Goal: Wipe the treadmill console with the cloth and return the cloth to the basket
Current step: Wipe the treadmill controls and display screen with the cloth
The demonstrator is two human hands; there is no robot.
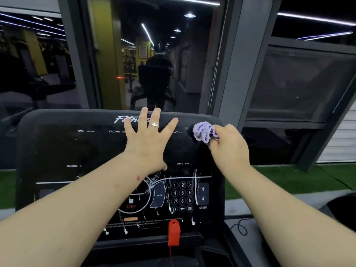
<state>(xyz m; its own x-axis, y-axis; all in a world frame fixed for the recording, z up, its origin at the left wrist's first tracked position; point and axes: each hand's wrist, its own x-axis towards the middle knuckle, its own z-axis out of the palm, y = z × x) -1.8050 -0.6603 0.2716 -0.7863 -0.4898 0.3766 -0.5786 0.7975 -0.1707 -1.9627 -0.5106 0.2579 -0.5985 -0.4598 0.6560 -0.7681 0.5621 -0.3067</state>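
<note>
The black treadmill console (63,149) fills the lower middle of the view, with a number keypad and wet streaks running down its lower half. My left hand (148,139) lies flat and spread on the upper middle of the panel, a ring on one finger. My right hand (229,147) grips a bunched lilac cloth (203,131) and presses it against the console's upper right corner. No basket is in view.
A red safety key (174,233) hangs at the console's bottom edge. Behind the console a large window (154,54) reflects the gym and a person. Green turf (289,180) lies to the right, and a thin cable (239,226) loops beside the console.
</note>
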